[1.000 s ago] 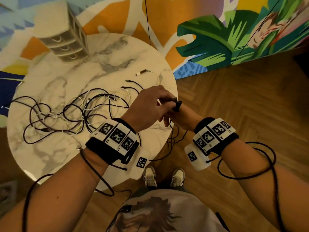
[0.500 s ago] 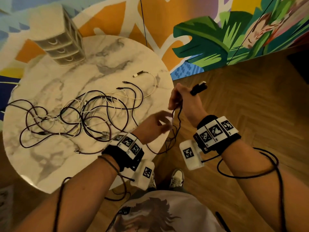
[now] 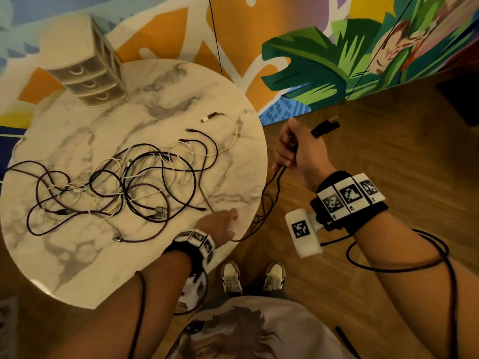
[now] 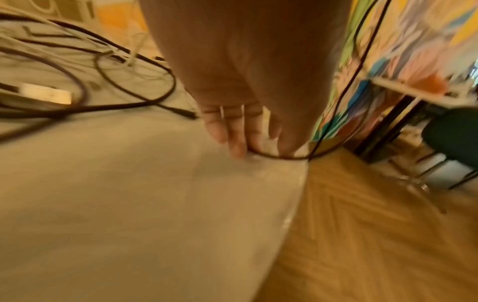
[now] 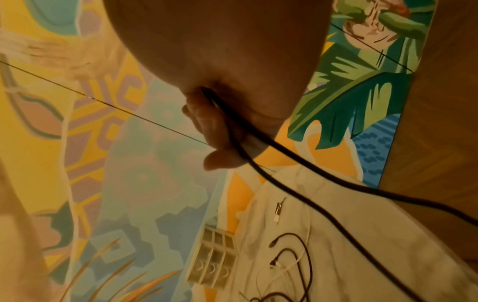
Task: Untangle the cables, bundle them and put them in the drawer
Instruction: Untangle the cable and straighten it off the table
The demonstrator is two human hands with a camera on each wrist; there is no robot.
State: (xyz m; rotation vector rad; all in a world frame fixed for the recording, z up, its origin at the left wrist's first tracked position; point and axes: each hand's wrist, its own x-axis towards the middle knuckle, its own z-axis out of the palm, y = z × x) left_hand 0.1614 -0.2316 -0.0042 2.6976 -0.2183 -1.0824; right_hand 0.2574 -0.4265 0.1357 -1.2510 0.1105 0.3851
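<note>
- At the right of the head view, off the table's edge, our right hand is closed around a black cable, its thick plug sticking out past the knuckles toward the upper right; the right wrist view shows two strands running out from under the curled fingers.
- Low at the table rim, our left hand lies with fingers fairly straight, fingertips pressing the same cable's slack against the marble; whether they actually pinch it we cannot tell, as the left wrist view is blurred.
- Across the left and middle of the table the remaining cables lie knotted together, black, purple and white.
- At the upper left of the frame the small drawer unit stands with all its drawers closed, well apart from both hands.
- Risk, as we judge it: the slack hangs over the rim in loops, so pulling up with the right hand could snag it on the edge or tighten those loops into a knot.
- Another risk: if this cable is not fully free of the pile, a hard pull would drag the heap toward the edge.
- Compared with half a second ago, our left hand has dropped from mid-air near the right hand down to the table rim, and our right hand has moved further from the table, stretching the cable between them.
</note>
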